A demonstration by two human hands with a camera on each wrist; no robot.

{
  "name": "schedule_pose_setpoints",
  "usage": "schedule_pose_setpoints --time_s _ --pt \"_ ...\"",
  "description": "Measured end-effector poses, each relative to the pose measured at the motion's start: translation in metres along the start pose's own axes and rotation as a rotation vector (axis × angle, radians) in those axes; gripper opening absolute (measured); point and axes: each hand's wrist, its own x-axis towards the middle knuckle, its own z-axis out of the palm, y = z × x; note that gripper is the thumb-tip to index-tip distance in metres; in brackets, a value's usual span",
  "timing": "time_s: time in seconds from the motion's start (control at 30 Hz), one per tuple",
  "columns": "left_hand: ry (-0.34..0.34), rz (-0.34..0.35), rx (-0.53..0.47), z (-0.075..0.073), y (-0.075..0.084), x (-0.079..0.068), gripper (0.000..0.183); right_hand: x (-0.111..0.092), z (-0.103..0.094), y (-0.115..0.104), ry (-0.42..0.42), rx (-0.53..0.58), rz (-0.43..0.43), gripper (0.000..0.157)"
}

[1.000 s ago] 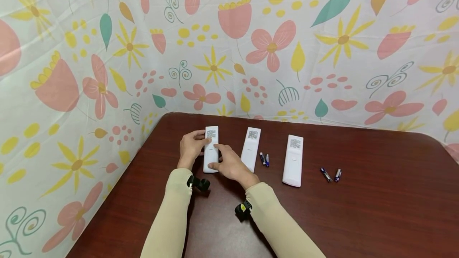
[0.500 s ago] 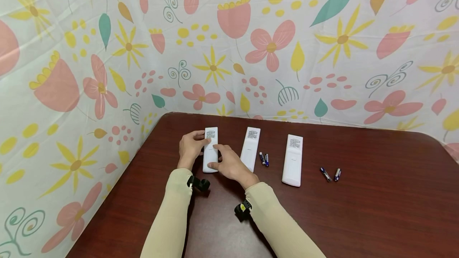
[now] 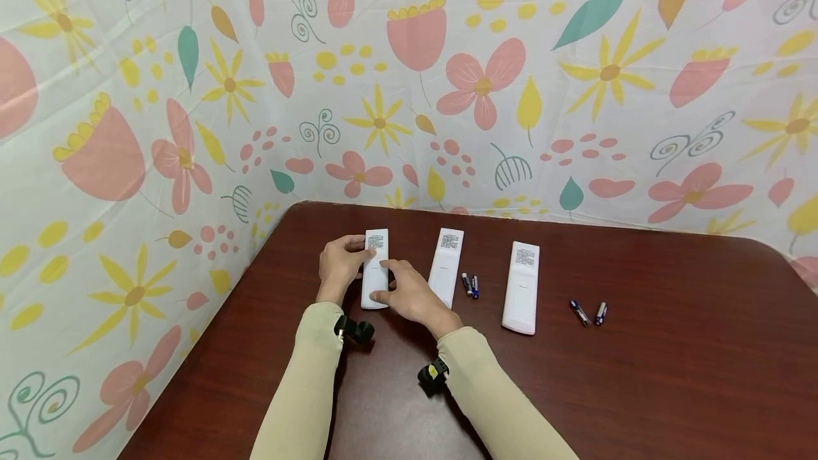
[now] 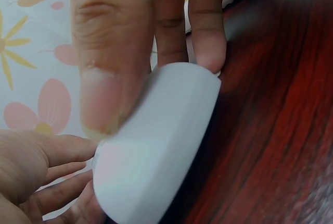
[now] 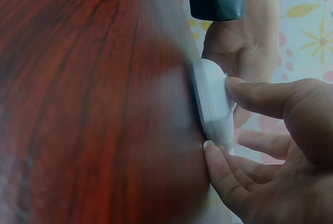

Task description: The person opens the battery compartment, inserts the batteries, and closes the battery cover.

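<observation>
A white remote control (image 3: 375,282) lies back side up at the left of the table, with a printed label at its far end. My left hand (image 3: 340,266) holds its left side, thumb on the back face. From the right, my right hand (image 3: 415,295) grips the same remote control, fingertips along its right edge and near end. In the left wrist view the right thumb (image 4: 106,78) looms large over the rounded end of the remote control (image 4: 151,140), with the left hand (image 4: 26,177) lower left. The right wrist view shows the right hand (image 5: 291,146) pinching it.
Two more white remote controls stand in the row, one in the middle (image 3: 447,261) and one to its right (image 3: 521,289), both back up. A pair of small batteries (image 3: 471,285) lies between them. Another pair of batteries (image 3: 580,312) lies farther right. A patterned cloth (image 3: 409,77) hangs behind the table.
</observation>
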Motion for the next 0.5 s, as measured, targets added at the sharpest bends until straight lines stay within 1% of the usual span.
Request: schedule_pose_setpoints --time_s 0.23,0.33,0.43,0.5 --pt "0.012 0.006 0.019 0.001 0.002 -0.002 0.039 -0.003 -0.001 -0.002 0.004 0.021 0.009 0.067" --pt "0.032 0.012 0.075 0.001 0.003 -0.003 0.040 -0.005 -0.003 -0.003 0.001 0.025 0.018 0.066" --pt "0.063 0.022 0.134 -0.001 0.008 -0.005 0.040 -0.008 -0.007 -0.005 0.006 0.036 0.010 0.065" --pt "0.073 0.031 0.147 -0.002 0.013 -0.007 0.040 -0.010 -0.010 -0.006 0.013 0.045 -0.001 0.065"
